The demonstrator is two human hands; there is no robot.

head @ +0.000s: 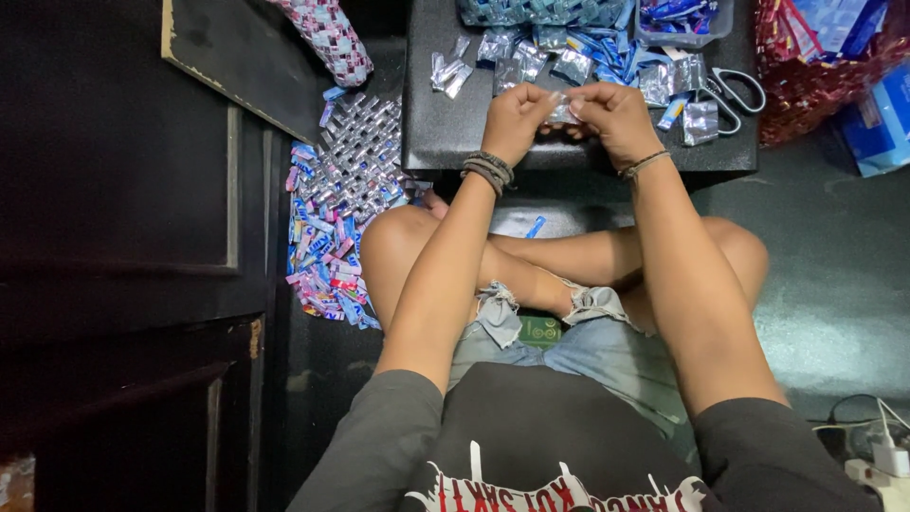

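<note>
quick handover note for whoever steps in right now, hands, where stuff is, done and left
Left hand and right hand: both pinch one small silvery wrapper piece between their fingertips, above the near edge of the low black table.
On the table: loose silver and blue wrapper pieces, scissors at the right, a grey tray of blue pieces.
Done: a woven wrapper mat lies on the floor by the left knee.
Left: the loose pieces on the table look unfolded; the held one is in mid-fold.
</note>
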